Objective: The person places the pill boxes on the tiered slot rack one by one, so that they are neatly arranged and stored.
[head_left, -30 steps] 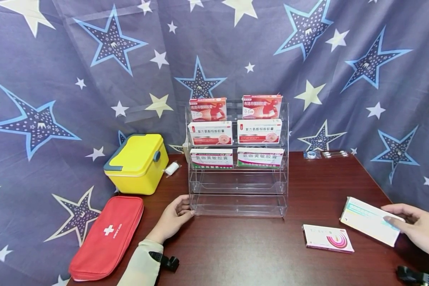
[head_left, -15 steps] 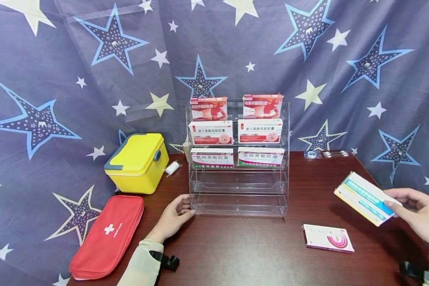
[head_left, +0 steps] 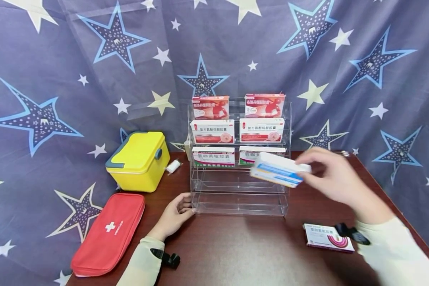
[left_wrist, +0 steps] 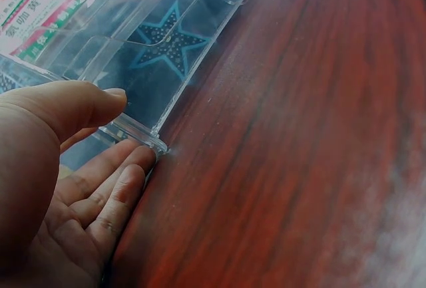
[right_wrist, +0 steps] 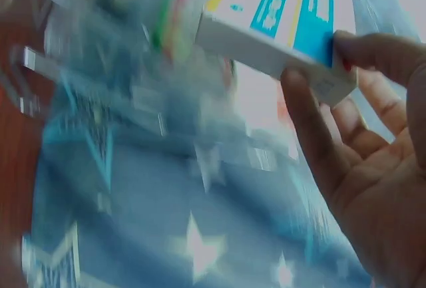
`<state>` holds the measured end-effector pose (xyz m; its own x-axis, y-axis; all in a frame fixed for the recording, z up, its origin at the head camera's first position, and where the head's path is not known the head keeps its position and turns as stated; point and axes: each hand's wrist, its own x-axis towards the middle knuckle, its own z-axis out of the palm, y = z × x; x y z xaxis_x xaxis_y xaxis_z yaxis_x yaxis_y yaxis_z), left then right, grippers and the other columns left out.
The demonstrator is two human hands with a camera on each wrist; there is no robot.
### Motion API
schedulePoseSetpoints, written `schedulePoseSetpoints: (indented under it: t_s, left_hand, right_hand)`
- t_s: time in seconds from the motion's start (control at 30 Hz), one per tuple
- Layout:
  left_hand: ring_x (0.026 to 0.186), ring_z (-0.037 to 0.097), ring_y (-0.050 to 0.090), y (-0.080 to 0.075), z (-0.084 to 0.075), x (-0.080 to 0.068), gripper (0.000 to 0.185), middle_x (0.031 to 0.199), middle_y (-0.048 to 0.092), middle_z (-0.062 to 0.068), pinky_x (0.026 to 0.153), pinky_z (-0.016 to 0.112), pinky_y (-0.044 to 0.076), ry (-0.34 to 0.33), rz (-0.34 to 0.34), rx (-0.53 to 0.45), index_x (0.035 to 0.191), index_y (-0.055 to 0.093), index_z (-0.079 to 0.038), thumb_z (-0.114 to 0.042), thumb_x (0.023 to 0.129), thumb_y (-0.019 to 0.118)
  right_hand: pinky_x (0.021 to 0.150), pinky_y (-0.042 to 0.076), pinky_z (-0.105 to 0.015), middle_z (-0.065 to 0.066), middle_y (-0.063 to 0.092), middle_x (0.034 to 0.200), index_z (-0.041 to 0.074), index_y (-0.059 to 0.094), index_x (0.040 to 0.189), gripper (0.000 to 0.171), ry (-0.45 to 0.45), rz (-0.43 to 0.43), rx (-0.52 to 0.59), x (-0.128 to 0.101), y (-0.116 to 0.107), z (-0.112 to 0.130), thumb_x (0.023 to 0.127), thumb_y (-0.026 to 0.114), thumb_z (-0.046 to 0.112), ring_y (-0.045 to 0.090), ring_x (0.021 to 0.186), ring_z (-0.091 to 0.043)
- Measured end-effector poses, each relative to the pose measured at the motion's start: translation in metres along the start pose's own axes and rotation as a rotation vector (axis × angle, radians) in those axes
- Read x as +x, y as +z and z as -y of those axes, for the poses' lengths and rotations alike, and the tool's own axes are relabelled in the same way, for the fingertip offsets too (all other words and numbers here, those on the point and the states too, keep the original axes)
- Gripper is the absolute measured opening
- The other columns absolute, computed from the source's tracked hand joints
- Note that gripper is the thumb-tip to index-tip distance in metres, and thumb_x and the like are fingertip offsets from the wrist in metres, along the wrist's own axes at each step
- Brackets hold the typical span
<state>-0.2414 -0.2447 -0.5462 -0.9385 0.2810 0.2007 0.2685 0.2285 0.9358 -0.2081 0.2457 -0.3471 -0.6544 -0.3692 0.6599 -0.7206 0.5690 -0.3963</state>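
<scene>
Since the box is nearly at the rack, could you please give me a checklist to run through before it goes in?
1. Right hand grips the blue-white box: ok.
2. Left hand steadies the rack at its lower left corner: ok.
3. Two lowest tiers bare of boxes: ok.
4. Box level with a tier: not ok, it is tilted.
5. Box above a free tier: cannot tell, the view is blurred.
6. Pink box on the table lies apart from the rack: ok.

Staged pharmacy setup, medicine rack [head_left: 238, 186], star backdrop [head_left: 75, 79]
</scene>
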Motion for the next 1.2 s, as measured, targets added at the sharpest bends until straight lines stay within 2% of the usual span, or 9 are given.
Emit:
schedulePoseSetpoints:
  t_s: [0.13, 0.2, 0.3, 0.5, 0.57, 0.7, 0.83, 1.03, 1.2]
  left_hand:
    - [0.111, 0.035, 0.067, 0.000, 0.000, 0.000, 0.050, 0.122, 0.068, 0.022, 0.095, 0.028, 0.056, 0.002, -0.003, 0.006, 0.140, 0.057, -0.001, -0.001, 0.094, 0.078]
    - [0.110, 0.035, 0.068, 0.001, 0.000, 0.001, 0.050, 0.122, 0.068, 0.022, 0.095, 0.029, 0.056, 0.007, -0.004, 0.011, 0.139, 0.057, -0.001, -0.001, 0.094, 0.077]
    - [0.110, 0.035, 0.068, 0.002, 0.000, 0.001, 0.050, 0.121, 0.068, 0.022, 0.095, 0.030, 0.057, 0.007, -0.008, 0.015, 0.139, 0.057, -0.001, 0.001, 0.093, 0.077]
    - [0.111, 0.031, 0.069, 0.003, 0.001, 0.003, 0.050, 0.123, 0.069, 0.019, 0.094, 0.029, 0.057, -0.007, -0.015, 0.009, 0.139, 0.057, -0.001, 0.002, 0.093, 0.077]
    - [0.111, 0.030, 0.068, 0.002, 0.001, 0.002, 0.050, 0.123, 0.069, 0.019, 0.094, 0.029, 0.057, -0.005, -0.013, 0.012, 0.139, 0.057, -0.001, 0.002, 0.093, 0.077]
    - [0.111, 0.033, 0.068, 0.001, 0.001, 0.002, 0.050, 0.124, 0.068, 0.022, 0.095, 0.030, 0.057, 0.012, -0.004, 0.016, 0.140, 0.056, 0.001, 0.000, 0.094, 0.076]
    - [0.112, 0.034, 0.068, 0.001, 0.001, 0.002, 0.050, 0.124, 0.068, 0.021, 0.096, 0.031, 0.057, 0.001, -0.005, 0.017, 0.140, 0.056, 0.000, 0.000, 0.094, 0.076]
    - [0.110, 0.031, 0.069, 0.001, 0.001, 0.001, 0.050, 0.123, 0.069, 0.020, 0.095, 0.031, 0.057, 0.009, -0.009, 0.016, 0.139, 0.057, 0.001, 0.000, 0.094, 0.077]
    - [0.111, 0.030, 0.069, 0.002, -0.001, 0.002, 0.052, 0.123, 0.069, 0.020, 0.094, 0.030, 0.057, -0.009, -0.009, 0.010, 0.141, 0.055, 0.001, 0.001, 0.093, 0.077]
  right_hand:
    - [0.070, 0.054, -0.023, 0.009, 0.069, 0.105, 0.018, 0.076, 0.105, 0.029, -0.080, 0.077, -0.010, 0.033, 0.051, 0.010, 0.083, 0.086, 0.001, 0.061, 0.085, -0.008]
    - [0.066, 0.052, -0.027, 0.008, 0.068, 0.103, 0.017, 0.075, 0.105, 0.025, -0.074, 0.096, -0.018, 0.043, 0.072, 0.015, 0.085, 0.085, 0.004, 0.059, 0.078, -0.009]
    - [0.067, 0.051, -0.031, 0.008, 0.067, 0.102, 0.017, 0.075, 0.105, 0.021, -0.042, 0.128, -0.045, 0.055, 0.097, 0.020, 0.087, 0.085, 0.008, 0.057, 0.075, -0.010]
    - [0.065, 0.049, -0.031, 0.004, 0.065, 0.101, 0.016, 0.076, 0.107, 0.019, -0.011, 0.182, -0.090, 0.065, 0.133, 0.025, 0.090, 0.083, 0.012, 0.052, 0.070, -0.012]
    - [0.064, 0.049, -0.032, 0.004, 0.065, 0.101, 0.015, 0.077, 0.106, 0.018, -0.002, 0.187, -0.092, 0.065, 0.142, 0.026, 0.090, 0.083, 0.012, 0.051, 0.068, -0.012]
    - [0.068, 0.051, -0.032, 0.005, 0.065, 0.101, 0.016, 0.077, 0.106, 0.018, 0.028, 0.192, -0.085, 0.065, 0.156, 0.026, 0.090, 0.084, 0.013, 0.054, 0.074, -0.013]
    - [0.071, 0.052, -0.032, 0.005, 0.065, 0.102, 0.016, 0.077, 0.105, 0.018, 0.053, 0.183, -0.078, 0.065, 0.166, 0.026, 0.089, 0.085, 0.014, 0.055, 0.079, -0.013]
    - [0.068, 0.050, -0.030, 0.005, 0.065, 0.101, 0.016, 0.077, 0.103, 0.017, 0.039, 0.170, -0.078, 0.066, 0.176, 0.028, 0.089, 0.085, 0.014, 0.054, 0.077, -0.012]
    - [0.071, 0.051, -0.032, 0.005, 0.067, 0.104, 0.015, 0.077, 0.102, 0.015, 0.032, 0.166, -0.069, 0.066, 0.179, 0.033, 0.089, 0.084, 0.012, 0.055, 0.077, -0.012]
